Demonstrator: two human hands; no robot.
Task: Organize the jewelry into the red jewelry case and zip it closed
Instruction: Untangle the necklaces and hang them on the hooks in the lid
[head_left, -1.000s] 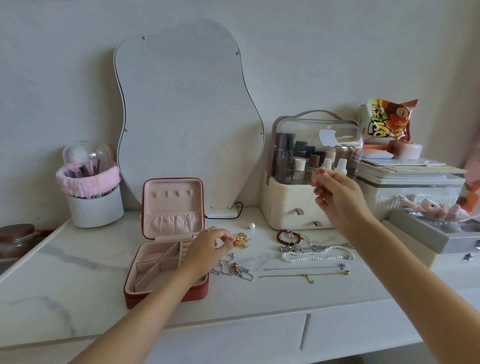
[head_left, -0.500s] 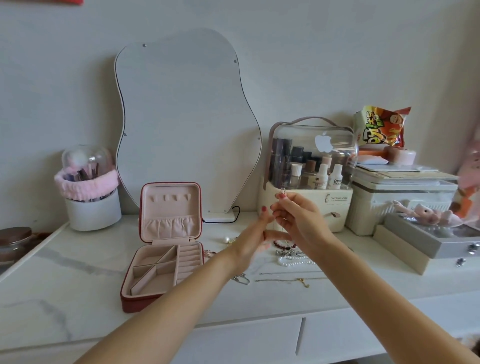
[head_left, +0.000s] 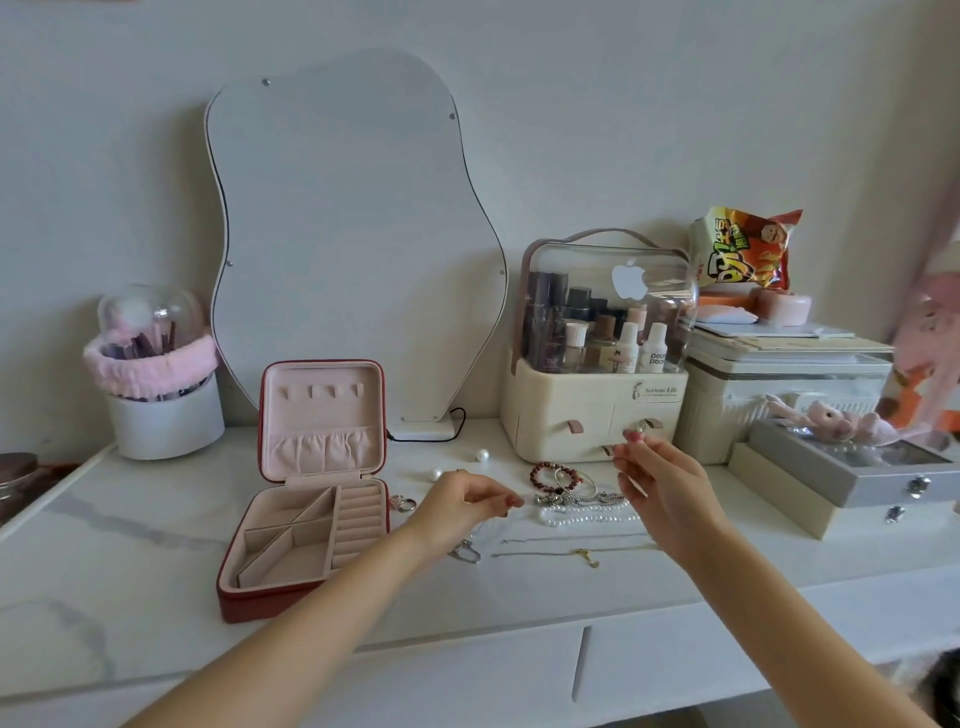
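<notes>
The red jewelry case (head_left: 260, 603) lies open at the front left of the vanity top, its pink lid (head_left: 322, 415) upright and its compartments holding nothing. To its right lie two rings (head_left: 402, 502), two loose pearls (head_left: 483, 455), a red bead bracelet (head_left: 550, 475), a pearl strand (head_left: 587, 517) and thin chains (head_left: 571, 541). My left hand (head_left: 457, 506) hovers over this jewelry with fingers curled; whether it holds anything is hidden. My right hand (head_left: 665, 488) is raised further right and pinches a small silver piece (head_left: 640, 427) at its fingertips.
A wavy mirror (head_left: 353, 234) leans on the wall behind the case. A cream cosmetics organiser (head_left: 592, 410) stands at the back, a white brush pot (head_left: 163, 421) at the left. Stacked boxes, a snack bag (head_left: 743, 249) and a grey box (head_left: 852, 467) crowd the right.
My hands, which met in front of the organiser half a second ago, have separated. The left hand dropped toward the jewelry; the right moved right, still pinching the small piece.
</notes>
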